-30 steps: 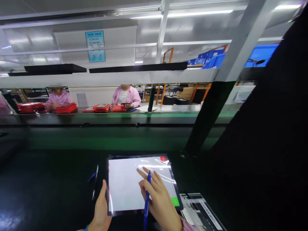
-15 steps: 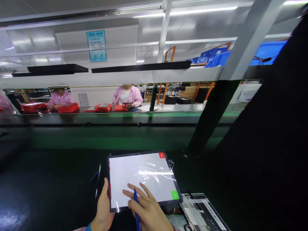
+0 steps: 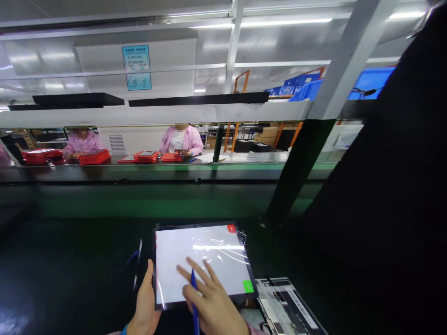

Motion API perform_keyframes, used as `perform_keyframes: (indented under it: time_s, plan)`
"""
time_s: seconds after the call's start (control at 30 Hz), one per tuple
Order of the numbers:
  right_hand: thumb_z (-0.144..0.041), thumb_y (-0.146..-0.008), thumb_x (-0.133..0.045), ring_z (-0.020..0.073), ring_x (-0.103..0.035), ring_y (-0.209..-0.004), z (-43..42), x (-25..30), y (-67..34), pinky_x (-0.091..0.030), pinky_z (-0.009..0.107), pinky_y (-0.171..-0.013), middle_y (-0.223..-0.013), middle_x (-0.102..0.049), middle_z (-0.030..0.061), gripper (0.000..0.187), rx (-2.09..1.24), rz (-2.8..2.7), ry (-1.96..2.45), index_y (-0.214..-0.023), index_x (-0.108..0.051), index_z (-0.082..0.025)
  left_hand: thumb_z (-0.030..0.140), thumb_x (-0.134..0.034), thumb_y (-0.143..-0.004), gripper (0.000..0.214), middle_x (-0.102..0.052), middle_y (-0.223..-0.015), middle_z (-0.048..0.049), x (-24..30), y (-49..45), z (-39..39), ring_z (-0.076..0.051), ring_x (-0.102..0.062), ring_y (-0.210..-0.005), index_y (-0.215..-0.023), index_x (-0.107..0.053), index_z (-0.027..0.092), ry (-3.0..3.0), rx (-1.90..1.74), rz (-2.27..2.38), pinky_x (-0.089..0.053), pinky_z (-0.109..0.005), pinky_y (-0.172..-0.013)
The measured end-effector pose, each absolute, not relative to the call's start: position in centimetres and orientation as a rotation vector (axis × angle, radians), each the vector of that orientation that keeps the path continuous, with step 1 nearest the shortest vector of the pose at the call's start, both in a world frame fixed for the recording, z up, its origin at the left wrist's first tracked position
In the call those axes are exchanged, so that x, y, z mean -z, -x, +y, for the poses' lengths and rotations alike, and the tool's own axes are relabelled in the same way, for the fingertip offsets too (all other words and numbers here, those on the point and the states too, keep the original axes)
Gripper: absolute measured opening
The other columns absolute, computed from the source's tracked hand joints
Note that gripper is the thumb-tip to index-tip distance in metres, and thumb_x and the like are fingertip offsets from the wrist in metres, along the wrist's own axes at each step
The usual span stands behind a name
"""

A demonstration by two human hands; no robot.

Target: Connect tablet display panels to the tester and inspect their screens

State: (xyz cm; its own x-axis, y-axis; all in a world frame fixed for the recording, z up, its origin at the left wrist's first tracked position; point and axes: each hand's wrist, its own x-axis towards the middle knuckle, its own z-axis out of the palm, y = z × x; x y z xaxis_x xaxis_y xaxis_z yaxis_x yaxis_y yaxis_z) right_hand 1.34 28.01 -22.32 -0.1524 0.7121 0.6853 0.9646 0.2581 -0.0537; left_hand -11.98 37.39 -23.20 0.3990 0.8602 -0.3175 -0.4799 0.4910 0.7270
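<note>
A tablet (image 3: 171, 260) with a lit white screen is tilted up in front of me, with a red square at its top right corner and a green one at the bottom right. My left hand (image 3: 144, 300) grips its left edge, thumb along the side. Over the lower part of the screen is my right hand (image 3: 213, 298), with a blue pen (image 3: 194, 298) held between thumb and fingers. Its other fingers are spread above the glass; whether they touch it I cannot tell.
At the lower right lies an opened device with exposed inner parts (image 3: 286, 304). Left of the tablet are a dark pen-like stick (image 3: 138, 265) and a small blue item (image 3: 132, 256). Across the bench, people in pink sit by stacks of red folders (image 3: 94, 157). A dark post (image 3: 296, 172) rises at right.
The view has shifted slightly, so everything sits a little further left. My right hand has moved a bit over the screen, its fingers more spread. The left hand keeps its hold.
</note>
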Motion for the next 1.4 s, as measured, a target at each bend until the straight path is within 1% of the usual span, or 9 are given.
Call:
perform_keyframes:
  time_s: [0.1,0.23,0.37,0.6,0.83,1.07,1.23,1.3,1.4]
  plan:
    - [0.001,-0.082,-0.044,0.0223,-0.052,-0.125,27.8,22.8,-1.3,-0.042,0.047,-0.104,-0.122,-0.066,0.0025,0.025,0.482,-1.935,1.498,-0.085,-0.053,-0.023,0.033,-0.061,-0.089,0.056,-0.063,-0.122,-0.0162,23.0,11.8,37.3,-0.036,-0.055,-0.118,-0.138,-0.046,0.011,-0.543,-0.892,0.723,-0.036,-0.051,-0.109]
    - [0.001,-0.083,-0.039,0.028,-0.054,-0.122,26.8,22.9,-5.0,-0.046,0.054,-0.097,-0.122,-0.065,0.0058,0.026,0.565,-1.654,1.678,-0.082,-0.051,-0.022,0.031,-0.06,-0.09,0.056,-0.064,-0.122,-0.0126,22.6,12.1,37.1,-0.034,-0.057,-0.115,-0.141,-0.042,0.017,-0.476,-0.868,0.693,-0.037,-0.05,-0.108]
    - [-0.01,-0.089,-0.042,0.0287,-0.059,-0.114,26.5,23.0,-7.2,-0.055,0.047,-0.084,-0.118,-0.066,0.0099,0.017,0.637,-1.451,1.686,-0.085,-0.053,-0.022,0.035,-0.063,-0.088,0.059,-0.065,-0.121,-0.0118,23.1,12.4,37.3,-0.033,-0.057,-0.116,-0.141,-0.043,0.017,-0.486,-0.809,0.707,-0.039,-0.047,-0.108]
    - [0.006,-0.077,-0.038,0.0335,-0.04,-0.133,29.8,22.3,-1.0,-0.041,0.064,-0.1,-0.139,-0.053,0.0073,0.032,0.548,-1.703,1.634,-0.088,-0.054,-0.02,0.03,-0.057,-0.093,0.052,-0.063,-0.122,-0.0127,23.8,11.9,37.5,-0.033,-0.056,-0.116,-0.141,-0.042,0.017,-0.507,-0.901,0.708,-0.037,-0.049,-0.109]
    - [0.006,-0.075,-0.043,0.0177,-0.053,-0.124,27.6,23.6,-1.0,-0.043,0.04,-0.105,-0.121,-0.067,0.001,0.032,0.478,-1.882,1.457,-0.086,-0.054,-0.023,0.034,-0.058,-0.091,0.055,-0.06,-0.125,-0.0139,23.8,12.1,37.8,-0.035,-0.055,-0.115,-0.141,-0.042,0.017,-0.479,-0.832,0.7,-0.037,-0.052,-0.108]
    - [0.003,-0.079,-0.036,0.0264,-0.056,-0.119,26.9,22.5,-5.7,-0.056,0.046,-0.086,-0.118,-0.066,0.0092,0.03,0.538,-1.5,1.633,-0.084,-0.051,-0.022,0.035,-0.058,-0.091,0.057,-0.061,-0.124,-0.0121,23.3,12.0,37.0,-0.034,-0.053,-0.118,-0.143,-0.038,0.018,-0.5,-0.797,0.663,-0.034,-0.049,-0.11]
    - [0.008,-0.073,-0.039,0.0275,-0.044,-0.131,28.9,22.6,-1.8,-0.042,0.055,-0.103,-0.129,-0.061,0.0078,0.036,0.538,-1.67,1.603,-0.086,-0.056,-0.021,0.031,-0.051,-0.095,0.051,-0.061,-0.125,-0.0127,23.7,11.9,37.4,-0.034,-0.055,-0.117,-0.143,-0.038,0.017,-0.512,-0.872,0.673,-0.035,-0.05,-0.11]
    - [0.007,-0.073,-0.042,0.0233,-0.045,-0.131,28.8,23.0,-0.2,-0.039,0.05,-0.108,-0.126,-0.063,0.0039,0.034,0.507,-1.809,1.519,-0.086,-0.056,-0.022,0.032,-0.051,-0.095,0.052,-0.062,-0.123,-0.0129,23.7,11.9,37.6,-0.034,-0.057,-0.116,-0.143,-0.039,0.016,-0.511,-0.879,0.717,-0.036,-0.05,-0.109]
    - [0.006,-0.075,-0.041,0.0189,-0.055,-0.121,27.4,23.3,-0.4,-0.046,0.04,-0.102,-0.119,-0.068,0.0001,0.033,0.505,-1.868,1.458,-0.084,-0.055,-0.022,0.033,-0.053,-0.094,0.054,-0.063,-0.122,-0.0132,23.3,12.0,37.6,-0.034,-0.057,-0.116,-0.143,-0.038,0.015,-0.506,-0.875,0.724,-0.037,-0.05,-0.109]
